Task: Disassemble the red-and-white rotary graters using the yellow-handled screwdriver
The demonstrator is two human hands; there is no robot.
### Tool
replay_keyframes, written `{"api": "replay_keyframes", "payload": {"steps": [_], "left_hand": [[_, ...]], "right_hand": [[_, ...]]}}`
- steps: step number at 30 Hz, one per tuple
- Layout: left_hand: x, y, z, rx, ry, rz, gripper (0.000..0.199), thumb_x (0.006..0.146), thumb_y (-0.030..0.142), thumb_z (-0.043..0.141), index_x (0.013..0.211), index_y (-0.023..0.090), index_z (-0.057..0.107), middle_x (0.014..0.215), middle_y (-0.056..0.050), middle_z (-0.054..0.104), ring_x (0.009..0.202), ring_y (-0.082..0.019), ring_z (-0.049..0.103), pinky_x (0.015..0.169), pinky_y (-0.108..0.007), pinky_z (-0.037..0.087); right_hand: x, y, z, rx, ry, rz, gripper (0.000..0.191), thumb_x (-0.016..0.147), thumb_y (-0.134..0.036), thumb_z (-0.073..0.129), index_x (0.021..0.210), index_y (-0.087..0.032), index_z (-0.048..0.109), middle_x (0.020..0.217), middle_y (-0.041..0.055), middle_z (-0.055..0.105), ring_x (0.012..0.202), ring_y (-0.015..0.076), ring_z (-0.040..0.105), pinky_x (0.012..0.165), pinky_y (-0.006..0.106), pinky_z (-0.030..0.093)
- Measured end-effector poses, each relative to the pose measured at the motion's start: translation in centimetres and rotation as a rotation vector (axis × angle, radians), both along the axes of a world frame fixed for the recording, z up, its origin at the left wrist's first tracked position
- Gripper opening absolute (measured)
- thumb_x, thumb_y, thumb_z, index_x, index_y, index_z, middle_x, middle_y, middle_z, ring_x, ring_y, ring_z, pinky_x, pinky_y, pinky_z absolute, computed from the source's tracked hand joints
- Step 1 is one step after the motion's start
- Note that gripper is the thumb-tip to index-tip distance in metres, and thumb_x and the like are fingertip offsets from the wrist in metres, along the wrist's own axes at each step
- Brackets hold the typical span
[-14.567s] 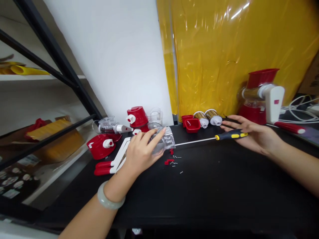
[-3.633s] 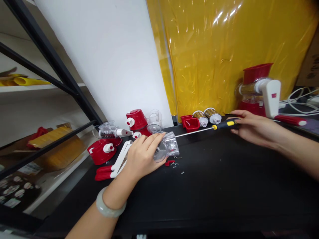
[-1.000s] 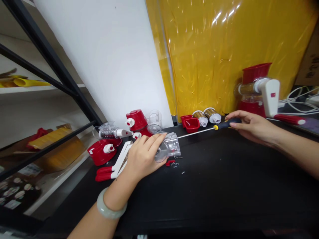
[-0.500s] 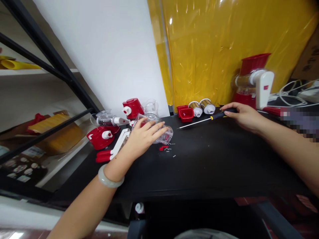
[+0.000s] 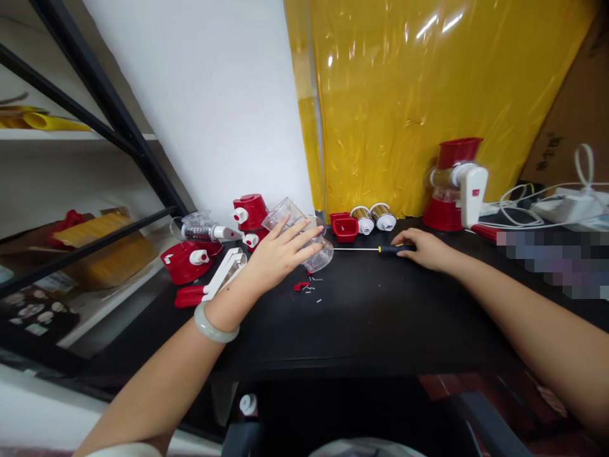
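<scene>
My left hand (image 5: 280, 254) grips a clear plastic grater housing (image 5: 321, 257) from above, fingers spread across it; the housing tilts over the black table. My right hand (image 5: 423, 249) has its fingers around the dark, yellow-banded handle of a screwdriver (image 5: 358, 249). The shaft points left, its tip near the housing. Below the housing lie a small red plastic part (image 5: 301, 286) and several small screws (image 5: 310, 289). Behind, red grater bases (image 5: 250, 212) stand against the wall, and white crank handles with red grips (image 5: 191, 296) lie by my left wrist.
A red hopper tray (image 5: 344, 228) and two grater drums (image 5: 363, 221) sit at the back. An assembled rotary grater (image 5: 447, 190) stands at back right, beside white cables (image 5: 518, 212). Another red grater base (image 5: 185, 263) is at left, near a black-framed shelf (image 5: 143, 152).
The clear housing's upper end has tilted up, more of it showing above my left hand. My right hand has drawn the screwdriver nearer and turned it more level. The view has shifted slightly.
</scene>
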State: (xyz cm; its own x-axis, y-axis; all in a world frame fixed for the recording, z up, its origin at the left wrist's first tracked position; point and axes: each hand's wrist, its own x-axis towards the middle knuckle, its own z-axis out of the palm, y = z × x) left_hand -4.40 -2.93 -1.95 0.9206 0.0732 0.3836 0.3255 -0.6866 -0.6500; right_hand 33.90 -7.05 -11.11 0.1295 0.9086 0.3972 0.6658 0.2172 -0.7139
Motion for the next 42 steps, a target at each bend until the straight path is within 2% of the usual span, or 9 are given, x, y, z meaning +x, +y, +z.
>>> {"api": "replay_keyframes", "payload": {"steps": [6, 10, 13, 16, 18, 21, 29, 36, 42], "left_hand": [[0.0, 0.2, -2.1, 0.011, -0.157, -0.079, 0.055, 0.083, -0.002, 0.054, 0.131, 0.025, 0.054, 0.145, -0.007, 0.052, 0.144, -0.026, 0.037, 0.119, -0.053, 0.030], [-0.4, 0.5, -3.0, 0.079, -0.284, -0.187, 0.051, 0.084, 0.001, 0.059, 0.129, 0.025, 0.055, 0.139, -0.008, 0.057, 0.144, -0.026, 0.036, 0.119, -0.053, 0.030], [-0.9, 0.8, -3.0, 0.121, -0.333, -0.216, 0.051, 0.085, 0.002, 0.060, 0.129, 0.027, 0.054, 0.139, -0.007, 0.058, 0.144, -0.026, 0.036, 0.119, -0.053, 0.030], [-1.4, 0.9, -2.8, 0.099, -0.357, -0.192, 0.053, 0.086, 0.003, 0.059, 0.131, 0.030, 0.053, 0.142, -0.006, 0.056, 0.145, -0.025, 0.035, 0.118, -0.054, 0.032], [-1.7, 1.0, -2.7, 0.081, -0.364, -0.175, 0.054, 0.086, 0.003, 0.058, 0.133, 0.031, 0.051, 0.144, -0.006, 0.054, 0.146, -0.026, 0.033, 0.117, -0.054, 0.032], [-1.8, 1.0, -2.6, 0.068, -0.357, -0.164, 0.057, 0.086, 0.002, 0.057, 0.135, 0.030, 0.050, 0.146, -0.007, 0.052, 0.147, -0.027, 0.030, 0.117, -0.055, 0.033], [-1.7, 1.2, -2.6, 0.130, -0.358, -0.137, 0.049, 0.087, 0.000, 0.051, 0.129, 0.025, 0.054, 0.143, -0.007, 0.054, 0.148, -0.028, 0.029, 0.115, -0.055, 0.037], [-2.1, 1.7, -2.6, 0.049, -0.378, -0.084, 0.055, 0.085, -0.001, 0.051, 0.133, 0.026, 0.051, 0.147, -0.009, 0.050, 0.147, -0.028, 0.030, 0.116, -0.057, 0.034], [-2.3, 1.9, -2.6, -0.003, -0.424, -0.065, 0.055, 0.085, 0.000, 0.051, 0.133, 0.027, 0.050, 0.147, -0.009, 0.048, 0.146, -0.029, 0.032, 0.116, -0.058, 0.032]], "right_hand": [[-5.1, -1.0, 2.1, 0.045, 0.124, 0.119, 0.022, 0.066, -0.041, 0.079, 0.082, -0.029, 0.071, 0.101, 0.0069, 0.066, 0.112, 0.0326, 0.053, 0.106, 0.058, 0.032], [-12.2, -0.3, 3.0, -0.038, 0.334, 0.344, 0.042, 0.088, -0.062, 0.049, 0.110, -0.029, 0.063, 0.110, 0.0075, 0.069, 0.106, 0.0254, 0.064, 0.096, 0.050, 0.048], [-17.0, 0.2, 3.0, -0.113, 0.478, 0.464, 0.055, 0.096, -0.064, 0.023, 0.123, -0.029, 0.056, 0.117, 0.0083, 0.070, 0.104, 0.0226, 0.067, 0.091, 0.047, 0.053], [-19.7, 0.4, 3.0, -0.207, 0.874, 0.586, 0.050, 0.097, -0.063, 0.027, 0.119, -0.030, 0.058, 0.120, 0.0066, 0.069, 0.105, 0.0220, 0.067, 0.094, 0.046, 0.051], [-20.4, 0.4, 2.9, -0.245, 1.099, 0.612, 0.043, 0.096, -0.062, 0.036, 0.108, -0.030, 0.062, 0.115, 0.0051, 0.071, 0.103, 0.0223, 0.066, 0.095, 0.046, 0.049], [-20.7, 0.4, 2.5, -0.229, 1.173, 0.565, 0.041, 0.095, -0.062, 0.040, 0.100, -0.029, 0.063, 0.107, 0.0045, 0.072, 0.097, 0.0224, 0.066, 0.091, 0.047, 0.051], [-20.7, 1.0, 0.7, -0.177, 1.119, 0.475, 0.041, 0.093, -0.063, 0.043, 0.107, -0.028, 0.061, 0.093, 0.0042, 0.068, 0.093, 0.0212, 0.065, 0.091, 0.046, 0.052], [-19.2, 2.7, -1.0, -0.173, 0.974, 0.406, 0.032, 0.082, -0.055, 0.067, 0.098, -0.028, 0.061, 0.089, -0.0008, 0.062, 0.082, 0.0164, 0.063, 0.090, 0.044, 0.054], [-18.8, 2.7, -0.7, -0.125, 0.912, 0.409, 0.040, 0.074, -0.060, 0.072, 0.095, -0.028, 0.058, 0.090, -0.0030, 0.058, 0.084, 0.0141, 0.064, 0.094, 0.042, 0.052]]}}
